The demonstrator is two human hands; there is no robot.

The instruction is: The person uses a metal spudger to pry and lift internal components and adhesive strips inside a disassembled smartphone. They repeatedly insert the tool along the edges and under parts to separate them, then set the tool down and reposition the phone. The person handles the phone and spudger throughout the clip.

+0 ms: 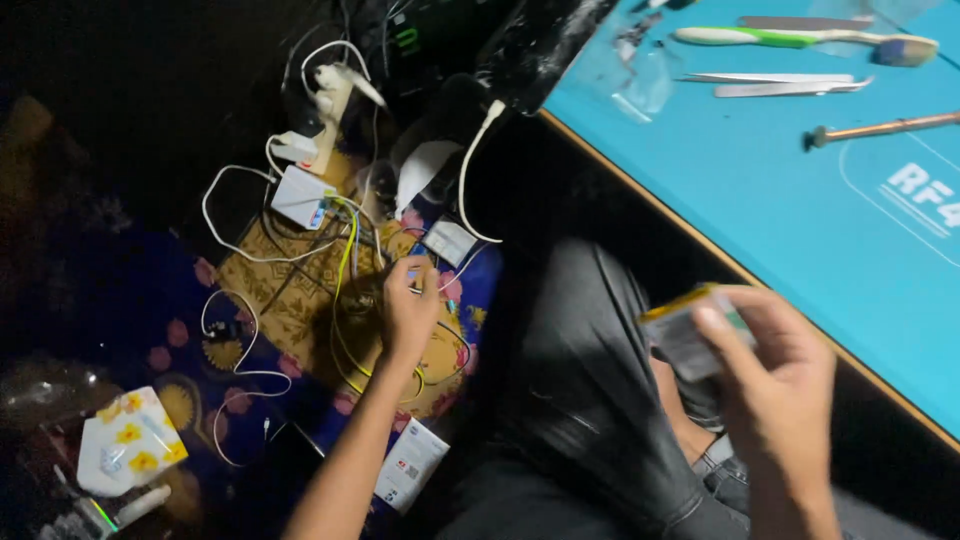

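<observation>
My left hand [408, 310] reaches down to the floor into a tangle of white and yellow cables [345, 250], and its fingertips pinch a thin cable near a small white box [450, 242]. My right hand [775, 385] is raised over my lap, beside the table edge. It grips a small flat grey pack with a yellow edge [680, 335], which is blurred. My leg in dark jeans [590, 400] lies between the two hands.
A white power strip [330, 100] and a white adapter [300, 195] lie on a patterned rug [270, 300]. A flowered tissue box [130, 440] and a white packet [412, 465] sit lower left. The blue work mat [800, 220] holds a toothbrush [800, 38], tweezers [780, 85] and a wooden-handled tool [880, 128].
</observation>
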